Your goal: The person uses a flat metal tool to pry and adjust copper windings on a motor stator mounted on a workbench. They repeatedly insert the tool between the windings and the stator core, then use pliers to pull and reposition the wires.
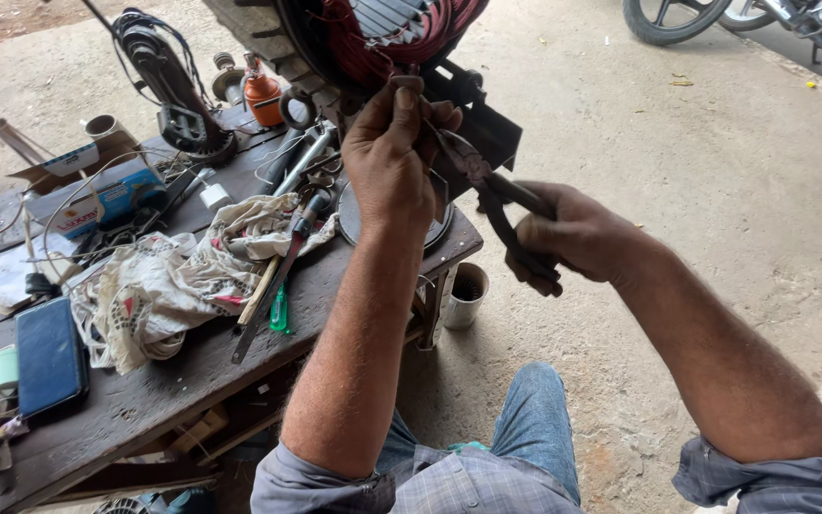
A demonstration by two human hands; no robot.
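One pliers, two hands.

The motor winding is cut off by the top edge. The left hand hides what its fingertips pinch. The pliers disappear partly inside the right hand.

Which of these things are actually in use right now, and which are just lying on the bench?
In use: left hand, right hand, pliers, red motor winding.

Lying about: patterned cloth, blue case, green screwdriver, orange oil can, metal cup.
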